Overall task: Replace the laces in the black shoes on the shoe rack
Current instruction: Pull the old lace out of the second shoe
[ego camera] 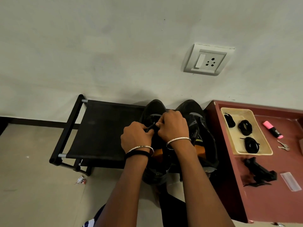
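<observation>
Black shoes side by side at the right end of the shoe rack, toes toward the far wall. Over the left shoe, both hands close together: left hand and right hand with fingers curled, pinching a black lace at the eyelets. Seems to be the lacing step on this shoe; old lace coming out or new lace going in, cannot tell. Next, probably: keep the lace tip pinched, guide through the next eyelet, pull even. Spare coiled laces in a tray on the red surface at right.

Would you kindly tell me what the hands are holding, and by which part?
The left hand and right hand both pinch a black lace, at a short stretch over the black shoe's top.
</observation>
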